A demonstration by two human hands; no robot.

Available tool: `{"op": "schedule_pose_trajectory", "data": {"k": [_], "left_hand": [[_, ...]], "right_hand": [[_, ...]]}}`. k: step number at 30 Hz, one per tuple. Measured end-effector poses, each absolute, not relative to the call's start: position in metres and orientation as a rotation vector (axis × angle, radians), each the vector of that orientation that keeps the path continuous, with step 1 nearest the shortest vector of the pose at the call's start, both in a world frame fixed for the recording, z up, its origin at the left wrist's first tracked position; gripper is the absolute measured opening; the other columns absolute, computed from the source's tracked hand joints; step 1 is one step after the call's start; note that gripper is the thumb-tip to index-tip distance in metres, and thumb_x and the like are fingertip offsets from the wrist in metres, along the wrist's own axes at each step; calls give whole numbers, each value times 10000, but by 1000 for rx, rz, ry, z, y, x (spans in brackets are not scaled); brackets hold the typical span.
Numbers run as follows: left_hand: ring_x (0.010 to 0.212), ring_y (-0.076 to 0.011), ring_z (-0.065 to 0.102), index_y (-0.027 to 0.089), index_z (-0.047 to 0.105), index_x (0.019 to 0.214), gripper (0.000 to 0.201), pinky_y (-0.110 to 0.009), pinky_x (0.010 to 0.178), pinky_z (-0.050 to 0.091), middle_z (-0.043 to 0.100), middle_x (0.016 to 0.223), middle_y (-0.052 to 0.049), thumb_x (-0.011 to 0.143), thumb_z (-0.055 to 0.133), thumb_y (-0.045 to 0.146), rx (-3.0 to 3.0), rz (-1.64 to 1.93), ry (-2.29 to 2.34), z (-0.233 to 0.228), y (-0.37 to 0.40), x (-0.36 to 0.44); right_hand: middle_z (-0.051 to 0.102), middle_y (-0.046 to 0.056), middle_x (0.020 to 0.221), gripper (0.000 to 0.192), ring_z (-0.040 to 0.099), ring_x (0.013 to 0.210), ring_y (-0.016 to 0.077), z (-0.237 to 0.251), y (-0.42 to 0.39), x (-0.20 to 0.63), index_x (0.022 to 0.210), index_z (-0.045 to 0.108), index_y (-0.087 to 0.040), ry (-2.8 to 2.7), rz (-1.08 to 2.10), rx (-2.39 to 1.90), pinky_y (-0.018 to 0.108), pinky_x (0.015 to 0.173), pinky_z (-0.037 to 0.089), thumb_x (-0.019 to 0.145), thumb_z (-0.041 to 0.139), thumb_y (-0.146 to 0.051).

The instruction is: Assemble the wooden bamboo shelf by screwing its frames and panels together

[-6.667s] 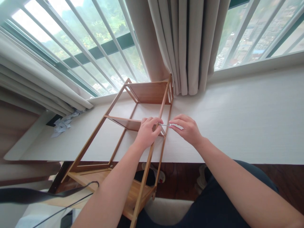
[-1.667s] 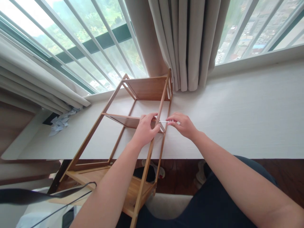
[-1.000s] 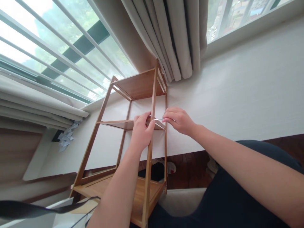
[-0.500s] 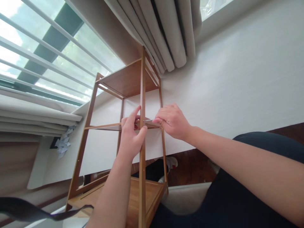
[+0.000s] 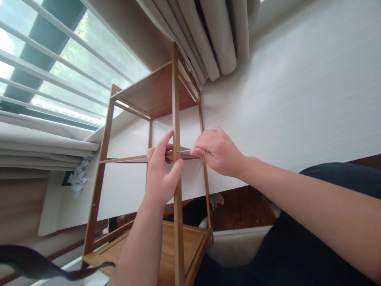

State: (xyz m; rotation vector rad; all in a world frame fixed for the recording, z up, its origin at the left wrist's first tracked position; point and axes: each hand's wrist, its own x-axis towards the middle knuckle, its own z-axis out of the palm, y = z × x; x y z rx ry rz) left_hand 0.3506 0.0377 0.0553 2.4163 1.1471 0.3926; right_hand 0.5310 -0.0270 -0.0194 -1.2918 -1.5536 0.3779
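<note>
A brown wooden shelf rack [image 5: 176, 103] with three levels stands on the white surface, tilted in my view. My left hand [image 5: 160, 171] grips its near upright post at the middle shelf [image 5: 133, 159], thumb on one side and fingers on the other. Closed in a fist, my right hand [image 5: 217, 153] holds a screwdriver [image 5: 186, 151] just right of that post. Only the thin metal shaft shows; its handle is hidden in my fist. The shaft's tip meets the post at a small fastening point, beside my left thumb.
Grey curtains [image 5: 208, 39] hang behind the rack, and a barred window [image 5: 74, 59] is at the left. Crumpled pale scraps [image 5: 79, 178] lie by the left curtain. A black strap [image 5: 35, 264] crosses the lower left. A shoe [image 5: 216, 200] shows below the white surface [image 5: 297, 99].
The view has shifted a little, so the rack sits slightly further left and higher. Both hands keep their places at the post, with the screwdriver's tip still against it.
</note>
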Motion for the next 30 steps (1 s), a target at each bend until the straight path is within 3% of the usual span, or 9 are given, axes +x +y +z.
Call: {"op": "schedule_pose_trajectory", "data": {"k": [15, 30], "left_hand": [[1021, -234, 574, 304, 462, 1492, 702, -416, 887, 536, 626, 1053, -39, 799, 556, 239, 2397, 402, 1153, 55, 39, 354], [1056, -248, 567, 282, 523, 1422, 624, -408, 873, 537, 618, 1087, -53, 800, 576, 269, 2386, 415, 1173, 52, 41, 351]], "right_hand": [[532, 9, 593, 600, 465, 634, 151, -17, -31, 520, 628, 538, -182, -1375, 531, -1337, 322, 694, 312, 1028, 368, -597], [607, 46, 747, 520, 524, 745, 180, -25, -19, 541, 750, 566, -191, -1591, 497, -1057, 328, 758, 393, 1044, 339, -553]]}}
